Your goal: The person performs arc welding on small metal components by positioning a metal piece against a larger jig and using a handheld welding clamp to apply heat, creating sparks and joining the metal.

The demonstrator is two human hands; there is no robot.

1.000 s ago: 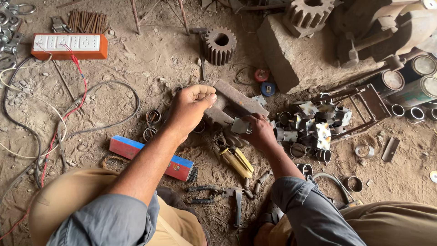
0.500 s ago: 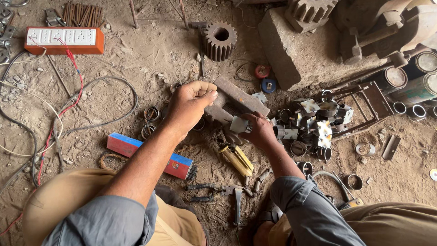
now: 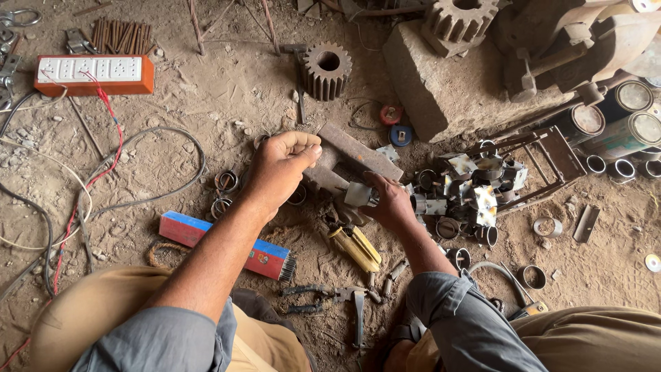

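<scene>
Head view: my left hand [image 3: 284, 169] curled shut above the steel bar [image 3: 358, 153], right hand [image 3: 387, 201] pinching a bent metal clip [image 3: 359, 194] against it; positioning step, I judge; next needs steady alignment

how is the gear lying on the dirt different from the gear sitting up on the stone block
The gear on the dirt is smaller and darker and rests on the ground. The gear on the block is bigger and paler, sits raised on the stone block, and is cut off by the frame's top edge. Both are toothed with a round centre hole.
</scene>
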